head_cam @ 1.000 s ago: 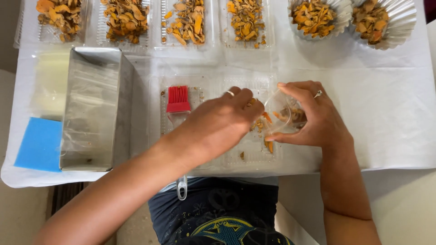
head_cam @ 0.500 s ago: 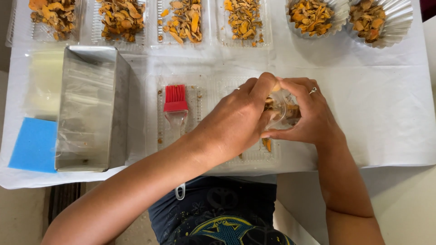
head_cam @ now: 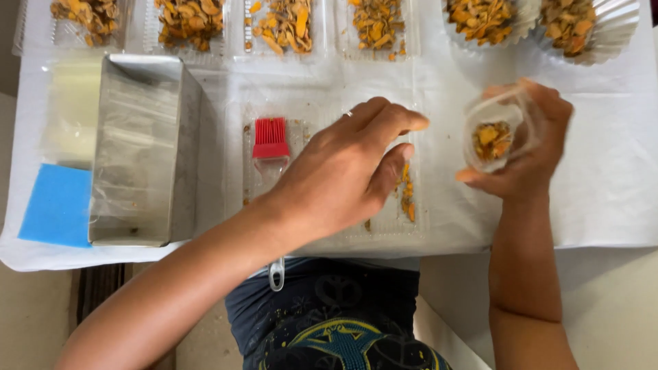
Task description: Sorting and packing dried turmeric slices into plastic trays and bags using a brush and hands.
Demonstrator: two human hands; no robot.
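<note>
Nearest, left hand (head_cam: 343, 178): fingers loose, grasping nothing, over clear tray (head_cam: 384, 226).
Right hand (head_cam: 528, 147): clasps small clear bag (head_cam: 495, 136) of orange pieces, raised.
Handling: probably light, soft, crushable; grip its mouth.

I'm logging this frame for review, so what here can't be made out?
- Head view: right hand and its clear bag are motion-blurred; grip unclear.
- Clear tray is partly hidden under the left hand.
- Red brush: handle hidden by the left forearm.
- Top containers are cut off by the frame edge.
</note>
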